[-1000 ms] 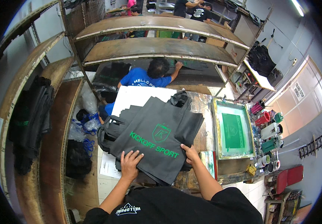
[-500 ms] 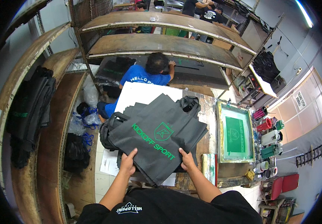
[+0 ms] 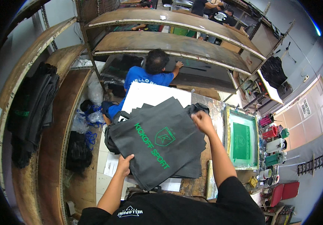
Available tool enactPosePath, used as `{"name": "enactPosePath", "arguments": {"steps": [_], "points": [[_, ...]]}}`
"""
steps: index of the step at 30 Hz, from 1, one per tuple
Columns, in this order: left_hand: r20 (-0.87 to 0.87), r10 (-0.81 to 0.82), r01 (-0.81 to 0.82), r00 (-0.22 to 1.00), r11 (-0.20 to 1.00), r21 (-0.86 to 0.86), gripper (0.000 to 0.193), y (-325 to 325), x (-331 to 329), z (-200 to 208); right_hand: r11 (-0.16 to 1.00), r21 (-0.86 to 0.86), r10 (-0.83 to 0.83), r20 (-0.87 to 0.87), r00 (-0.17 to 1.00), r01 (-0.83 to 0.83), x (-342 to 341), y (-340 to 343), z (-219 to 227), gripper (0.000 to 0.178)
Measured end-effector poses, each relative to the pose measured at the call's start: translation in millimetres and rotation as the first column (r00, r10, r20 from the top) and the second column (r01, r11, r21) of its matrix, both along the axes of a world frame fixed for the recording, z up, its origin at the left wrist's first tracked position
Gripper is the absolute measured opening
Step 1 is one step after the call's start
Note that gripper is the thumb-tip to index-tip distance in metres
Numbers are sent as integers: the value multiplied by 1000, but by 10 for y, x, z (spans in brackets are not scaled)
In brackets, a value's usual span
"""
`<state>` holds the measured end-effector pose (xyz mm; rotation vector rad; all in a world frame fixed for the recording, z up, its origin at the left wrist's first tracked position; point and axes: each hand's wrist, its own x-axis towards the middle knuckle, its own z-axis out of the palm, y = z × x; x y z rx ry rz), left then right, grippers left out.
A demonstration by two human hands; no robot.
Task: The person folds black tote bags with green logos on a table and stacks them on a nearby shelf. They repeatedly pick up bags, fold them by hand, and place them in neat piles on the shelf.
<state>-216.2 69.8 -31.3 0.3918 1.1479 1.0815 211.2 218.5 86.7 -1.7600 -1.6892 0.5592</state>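
A stack of dark grey fabric bags with fanned-out corners lies in front of me. The top bag carries a green printed crest and lettering and sits at a tilt. My left hand is closed on its lower left edge, thumb on top and fingers underneath. My right hand is raised at the upper right edge of the stack, beside bunched dark bag handles. Its fingers are bent and slightly smeared; whether they pinch anything does not show.
The worktable holds a screen-printing frame with green mesh at right. Ink pots line its right side. Shelves rise beyond, with more folded bags at left. A person in a blue shirt works just past the table.
My right hand has let go of the top bag's lower right edge and moved up and right. The top bag has turned slightly clockwise, and my left hand has shifted a little left.
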Motion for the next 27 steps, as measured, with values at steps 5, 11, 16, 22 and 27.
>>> {"name": "enactPosePath", "arguments": {"steps": [5,11,16,22,27], "points": [[1,-4,4,1000,999,-42,56,23,12,50,997,38,-78,176,981,72,18,1588,-406,40],[5,24,-24,1000,999,-40,51,47,48,220,960,33,-280,202,938,279,-71,2451,-701,37],[-56,57,-57,997,998,7,43,57,34,202,915,-232,-366,-135,921,329,-535,2588,-537,44],[-55,15,-18,998,998,-60,38,100,-2,-14,914,-341,-373,-495,785,219,-718,2919,-858,51],[-111,-9,2,994,998,-62,37,116,-29,3,908,-397,-328,-470,820,135,-1130,3018,-927,57]]}}
